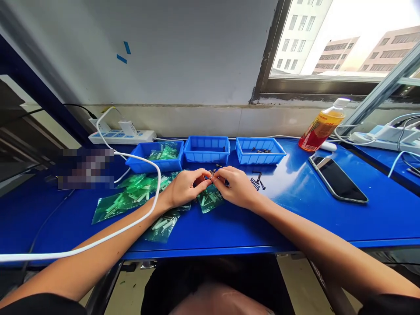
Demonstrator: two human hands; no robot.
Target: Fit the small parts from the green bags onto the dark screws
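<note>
My left hand (187, 187) and my right hand (236, 187) meet over the middle of the blue table, thumbs and forefingers pinched together. Whatever sits between the fingertips is too small to make out. Just below them lies a small clear green-tinted bag (210, 199) with pale sticks inside; whether the fingers touch it is unclear. Several similar bags (123, 201) spread under and beside my left forearm, one bag (163, 226) lying nearer the table edge. Dark screws (257, 181) are scattered right of my right hand. More small parts behind the fingers are partly hidden.
Behind my hands stand a blue bin with green bags (139, 162), a middle blue bin (206, 156), and a blue bin with screws (260, 157). A phone (339, 178) and a drink bottle (321, 127) are at right. A white cable (131, 225) crosses above my left forearm.
</note>
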